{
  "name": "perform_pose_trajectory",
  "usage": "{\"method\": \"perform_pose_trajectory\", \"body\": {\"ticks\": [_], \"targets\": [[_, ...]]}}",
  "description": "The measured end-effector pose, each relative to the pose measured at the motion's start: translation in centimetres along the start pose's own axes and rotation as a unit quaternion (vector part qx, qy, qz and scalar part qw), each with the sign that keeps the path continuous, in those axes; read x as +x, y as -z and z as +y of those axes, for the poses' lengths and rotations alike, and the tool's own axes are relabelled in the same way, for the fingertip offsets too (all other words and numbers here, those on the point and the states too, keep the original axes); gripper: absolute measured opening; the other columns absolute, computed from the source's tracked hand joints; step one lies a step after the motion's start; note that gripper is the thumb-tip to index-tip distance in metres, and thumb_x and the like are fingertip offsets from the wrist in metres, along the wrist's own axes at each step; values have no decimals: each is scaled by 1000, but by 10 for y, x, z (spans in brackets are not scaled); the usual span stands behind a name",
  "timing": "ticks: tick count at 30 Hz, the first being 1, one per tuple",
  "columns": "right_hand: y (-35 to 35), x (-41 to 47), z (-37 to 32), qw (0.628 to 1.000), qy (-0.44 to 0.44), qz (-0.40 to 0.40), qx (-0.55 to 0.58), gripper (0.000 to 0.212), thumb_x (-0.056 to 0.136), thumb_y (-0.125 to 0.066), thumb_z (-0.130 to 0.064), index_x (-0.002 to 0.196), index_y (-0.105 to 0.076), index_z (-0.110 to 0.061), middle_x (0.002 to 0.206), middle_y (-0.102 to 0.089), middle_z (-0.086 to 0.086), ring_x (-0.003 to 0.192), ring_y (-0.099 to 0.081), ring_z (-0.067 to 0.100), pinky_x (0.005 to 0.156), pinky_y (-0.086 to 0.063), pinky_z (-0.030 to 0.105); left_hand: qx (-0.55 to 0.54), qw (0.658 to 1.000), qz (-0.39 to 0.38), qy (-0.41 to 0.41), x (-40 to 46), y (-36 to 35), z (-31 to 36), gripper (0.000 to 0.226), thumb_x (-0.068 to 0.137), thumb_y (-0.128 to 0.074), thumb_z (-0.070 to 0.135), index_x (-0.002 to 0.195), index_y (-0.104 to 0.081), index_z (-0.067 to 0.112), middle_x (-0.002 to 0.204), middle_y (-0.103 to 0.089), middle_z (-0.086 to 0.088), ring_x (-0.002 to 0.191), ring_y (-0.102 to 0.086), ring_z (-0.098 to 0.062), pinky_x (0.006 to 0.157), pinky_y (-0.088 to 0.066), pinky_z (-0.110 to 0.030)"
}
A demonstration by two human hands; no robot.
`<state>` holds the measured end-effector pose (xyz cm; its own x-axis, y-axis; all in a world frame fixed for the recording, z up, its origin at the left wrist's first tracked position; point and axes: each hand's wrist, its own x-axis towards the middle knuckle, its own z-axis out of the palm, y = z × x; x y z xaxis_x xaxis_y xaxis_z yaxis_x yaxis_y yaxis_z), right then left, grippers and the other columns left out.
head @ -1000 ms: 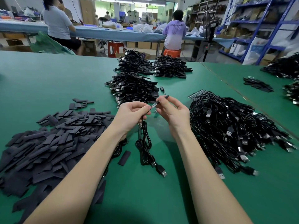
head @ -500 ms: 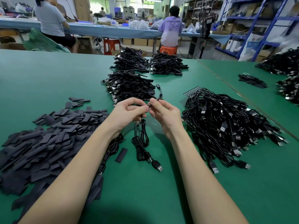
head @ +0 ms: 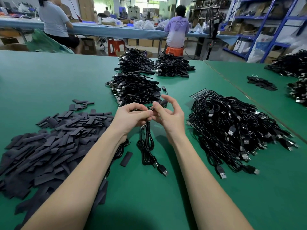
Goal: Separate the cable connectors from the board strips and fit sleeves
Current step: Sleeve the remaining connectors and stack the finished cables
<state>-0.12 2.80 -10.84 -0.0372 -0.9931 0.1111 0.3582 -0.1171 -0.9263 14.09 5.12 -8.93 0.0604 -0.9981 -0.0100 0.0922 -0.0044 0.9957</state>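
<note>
My left hand (head: 131, 117) pinches the top of a black USB cable (head: 147, 146) that hangs looped down to the green table, its plug (head: 163, 170) lying flat. My right hand (head: 169, 116) meets it, thumb and a finger on the black sleeve (head: 162, 103) at the cable's end, the other fingers spread upward. A big heap of flat black sleeves (head: 49, 143) lies to the left. To the right sits a tangled pile of cables (head: 232, 130) with a board strip (head: 198, 93) at its far edge.
Finished cable bundles (head: 134, 87) lie just beyond my hands, with others (head: 171, 66) farther back. One loose sleeve (head: 126, 158) lies near the hanging cable. A table seam (head: 240, 90) runs diagonally on the right. People sit at a far bench.
The bare connector seen between my hands earlier is now covered by the black sleeve. My right hand's fingers have spread open upward, and the view has shifted slightly.
</note>
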Motion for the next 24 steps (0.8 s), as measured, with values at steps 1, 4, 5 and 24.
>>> {"method": "perform_pose_trajectory", "body": {"ticks": [1, 4, 5, 24], "targets": [[-2, -1, 1, 1000, 10, 3, -4, 26, 91, -77, -10, 114, -67, -17, 78, -77, 8, 70, -73, 17, 67, -61, 28, -9, 1000, 4, 1, 0, -1, -1, 14, 81, -82, 8, 87, -70, 10, 75, -75, -9, 67, -70, -11, 60, -54, -15], [-8, -5, 3, 1000, 3, 10, 12, 20, 90, -77, -9, 107, -72, -19, 73, -76, 5, 64, -70, 13, 68, -61, 26, -33, 999, 19, 0, 2, -2, -4, 13, 80, -82, 7, 84, -70, 10, 75, -75, -9, 65, -68, -11, 60, -54, -14], [-10, -6, 4, 1000, -4, 10, 25, 20, 90, -77, -9, 106, -72, -20, 72, -75, 3, 61, -69, 12, 68, -61, 25, -37, 999, 23, -2, 2, -2, -4, 13, 80, -82, 6, 84, -70, 10, 76, -76, -9, 66, -68, -12, 60, -54, -15], [28, 4, -39, 939, -183, -200, -212, 28, 88, -80, -18, 114, -71, -17, 99, -79, 7, 68, -68, 11, 65, -56, 22, 172, 979, 58, -90, 12, 11, -3, 6, 94, -70, 27, 94, -75, 23, 92, -76, 7, 88, -69, -3, 78, -53, -14]]}}
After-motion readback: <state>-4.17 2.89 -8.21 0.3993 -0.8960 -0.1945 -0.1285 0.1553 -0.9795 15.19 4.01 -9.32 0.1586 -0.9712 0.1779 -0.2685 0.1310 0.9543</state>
